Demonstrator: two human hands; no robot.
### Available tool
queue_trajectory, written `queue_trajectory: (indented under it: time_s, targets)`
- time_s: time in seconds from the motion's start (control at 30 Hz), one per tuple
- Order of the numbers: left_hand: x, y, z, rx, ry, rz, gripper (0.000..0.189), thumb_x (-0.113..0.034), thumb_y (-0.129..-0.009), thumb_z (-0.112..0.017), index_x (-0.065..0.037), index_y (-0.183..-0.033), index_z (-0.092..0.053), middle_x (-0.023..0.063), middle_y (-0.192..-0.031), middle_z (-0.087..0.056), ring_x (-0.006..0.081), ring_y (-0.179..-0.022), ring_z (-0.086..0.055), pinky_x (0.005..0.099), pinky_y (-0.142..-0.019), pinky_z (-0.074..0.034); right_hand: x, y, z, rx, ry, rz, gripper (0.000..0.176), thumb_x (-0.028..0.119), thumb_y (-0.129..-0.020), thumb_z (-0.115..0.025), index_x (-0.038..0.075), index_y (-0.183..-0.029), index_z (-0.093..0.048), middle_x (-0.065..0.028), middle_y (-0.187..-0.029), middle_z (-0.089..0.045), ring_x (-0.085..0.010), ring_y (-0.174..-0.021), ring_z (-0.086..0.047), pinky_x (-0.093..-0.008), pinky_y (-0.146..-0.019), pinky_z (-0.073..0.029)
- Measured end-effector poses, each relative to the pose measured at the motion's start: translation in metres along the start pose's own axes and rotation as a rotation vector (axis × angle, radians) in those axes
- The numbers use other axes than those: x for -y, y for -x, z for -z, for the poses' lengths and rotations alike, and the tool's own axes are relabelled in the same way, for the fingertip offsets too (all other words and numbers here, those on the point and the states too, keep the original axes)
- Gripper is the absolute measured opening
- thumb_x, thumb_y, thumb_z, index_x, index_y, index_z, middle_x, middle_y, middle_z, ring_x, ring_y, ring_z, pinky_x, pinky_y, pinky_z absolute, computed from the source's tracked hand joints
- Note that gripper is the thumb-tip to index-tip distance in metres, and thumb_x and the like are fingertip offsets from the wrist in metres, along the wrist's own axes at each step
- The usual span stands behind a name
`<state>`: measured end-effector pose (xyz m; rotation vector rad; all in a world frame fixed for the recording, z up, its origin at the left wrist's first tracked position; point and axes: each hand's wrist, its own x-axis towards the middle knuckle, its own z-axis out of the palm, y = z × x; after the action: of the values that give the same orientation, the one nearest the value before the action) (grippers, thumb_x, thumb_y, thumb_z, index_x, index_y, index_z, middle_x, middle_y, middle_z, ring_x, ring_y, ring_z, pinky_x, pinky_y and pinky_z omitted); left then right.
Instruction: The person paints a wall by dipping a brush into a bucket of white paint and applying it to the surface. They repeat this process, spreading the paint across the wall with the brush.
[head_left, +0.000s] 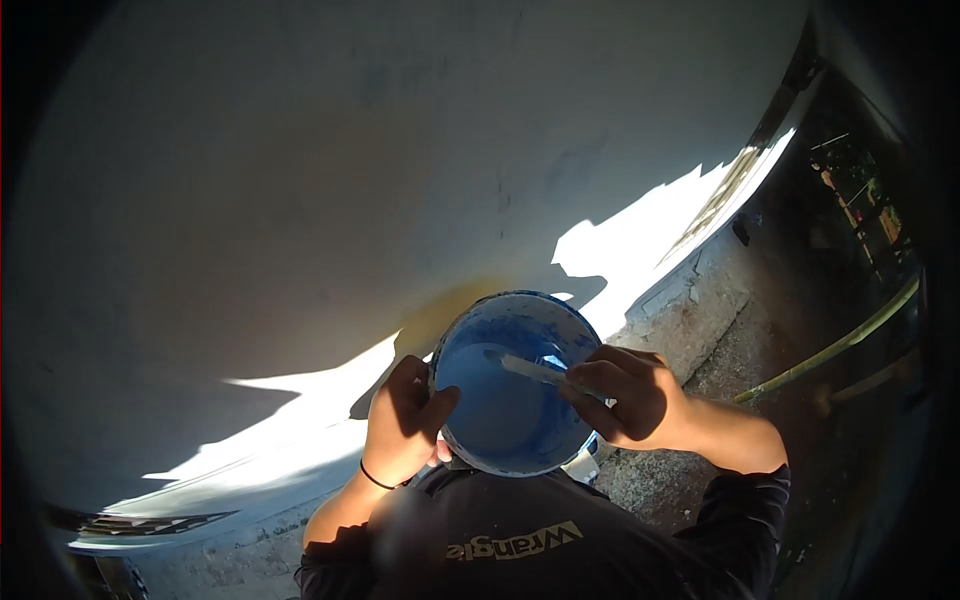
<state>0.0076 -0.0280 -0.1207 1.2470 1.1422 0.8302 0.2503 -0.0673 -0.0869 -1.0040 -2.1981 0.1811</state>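
Note:
A round paint bucket (470,425), smeared blue inside and around its rim, is held up in front of my chest. Pale blue liquid shows inside it. My left hand (405,415) grips the rim on the left, thumb over the edge and fingers outside. From the right, my right hand (635,398) reaches over the opposite rim, its fingers closed around a pale, flat paintbrush (532,369). The brush points left into the bucket, and its dark tip is over the liquid.
A large pale wall (300,200) rises close ahead, with bright sunlit patches and shadows. Along its foot runs a rough concrete ledge (690,315), with gravelly ground (650,490) beside it. A long greenish pole (830,348) slants across the right side.

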Motion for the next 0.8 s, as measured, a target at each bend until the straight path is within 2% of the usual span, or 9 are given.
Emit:
queue_trajectory:
  time_s: [0.07,0.13,0.2,0.33,0.37,0.4,0.53,0.6,0.8]
  targets:
    - [0.003,0.001,0.0,0.003,0.011,0.005,0.016,-0.004,-0.079,-0.055,0.006,-0.085,-0.044,0.0125,-0.057,-0.054,0.0147,-0.029,-0.046,0.0226,-0.026,-0.033,-0.004,-0.002,-0.005,-0.025,-0.145,-0.078,0.015,0.001,-0.072,-0.066,-0.001,-0.083,-0.056,-0.0121,-0.071,-0.058,-0.0251,-0.056,-0.061,-0.0316,-0.045,-0.048]
    - [0.003,0.001,-0.001,0.002,0.023,0.007,0.016,-0.005,-0.079,-0.055,0.006,-0.085,-0.044,0.0118,-0.056,-0.054,0.0148,-0.029,-0.046,0.0226,-0.026,-0.033,-0.004,-0.001,-0.009,-0.002,0.008,0.054,0.015,0.001,-0.072,-0.067,-0.001,-0.083,-0.056,-0.0127,-0.069,-0.058,-0.0258,-0.053,-0.061,-0.0312,-0.043,-0.047]
    - [0.003,0.002,0.0,0.009,0.006,0.054,0.02,-0.008,-0.08,-0.058,0.003,-0.081,-0.041,0.0081,-0.052,-0.05,0.0147,-0.035,-0.053,0.0234,-0.029,-0.035,-0.002,-0.003,-0.008,0.0,-0.115,-0.155,0.014,-0.002,-0.072,-0.067,-0.003,-0.084,-0.058,-0.0157,-0.072,-0.062,-0.0227,-0.06,-0.065,-0.0277,-0.048,-0.049]
    - [0.005,0.0,0.0,0.0,-0.006,0.05,0.02,-0.008,-0.08,-0.058,0.003,-0.082,-0.042,0.0076,-0.053,-0.05,0.0147,-0.035,-0.053,0.0234,-0.029,-0.035,-0.004,0.001,-0.014,-0.073,-0.06,-0.119,0.011,0.0,-0.075,-0.064,-0.002,-0.081,-0.055,-0.0145,-0.069,-0.059,-0.0266,-0.053,-0.062,-0.0303,-0.045,-0.047]
    - [0.006,-0.001,0.0,-0.014,0.01,0.057,0.019,-0.008,-0.081,-0.059,0.001,-0.08,-0.042,0.0067,-0.053,-0.049,0.0144,-0.035,-0.052,0.0232,-0.029,-0.035,-0.015,0.002,-0.012,-0.129,-0.108,-0.149,0.009,0.0,-0.079,-0.061,-0.003,-0.084,-0.054,-0.0135,-0.07,-0.06,-0.0206,-0.055,-0.063,-0.0268,-0.045,-0.047]
    - [0.006,-0.002,0.001,-0.029,0.028,0.058,0.019,-0.008,-0.081,-0.059,0.0,-0.079,-0.042,0.0058,-0.052,-0.049,0.014,-0.034,-0.052,0.0229,-0.028,-0.035,-0.005,0.001,-0.011,-0.187,-0.45,-0.521,0.007,0.001,-0.083,-0.058,-0.003,-0.085,-0.052,-0.0107,-0.07,-0.061,-0.0148,-0.06,-0.063,-0.0251,-0.049,-0.05]
    - [0.014,-0.005,0.011,-0.042,0.128,0.062,0.02,-0.008,-0.081,-0.059,-0.003,-0.075,-0.041,0.0041,-0.052,-0.047,0.0133,-0.034,-0.051,0.0222,-0.027,-0.034,-0.021,0.021,-0.033,-0.445,-0.75,-0.593,0.007,0.003,-0.088,-0.053,-0.001,-0.086,-0.047,-0.0093,-0.073,-0.059,-0.0189,-0.058,-0.064,-0.029,-0.053,-0.056]
    - [0.007,-0.003,0.015,-0.013,0.088,0.068,0.022,-0.009,-0.082,-0.06,-0.006,-0.072,-0.04,0.0032,-0.051,-0.047,0.0128,-0.033,-0.05,0.0217,-0.027,-0.034,-0.03,0.03,-0.033,-0.661,-1.22,-0.882,0.007,0.005,-0.089,-0.052,0.001,-0.087,-0.046,-0.0089,-0.072,-0.056,-0.0259,-0.058,-0.065,-0.0318,-0.052,-0.057]
    - [-0.016,0.005,0.026,-0.101,0.094,0.119,0.018,-0.012,-0.078,-0.059,0.001,-0.084,-0.048,0.0073,-0.053,-0.052,0.0133,-0.034,-0.05,0.0224,-0.026,-0.033,-0.035,0.028,-0.018,-0.748,-1.659,-0.933,0.006,0.006,-0.086,-0.054,0.002,-0.082,-0.051,-0.0146,-0.072,-0.061,-0.0298,-0.062,-0.066,-0.0334,-0.056,-0.059]
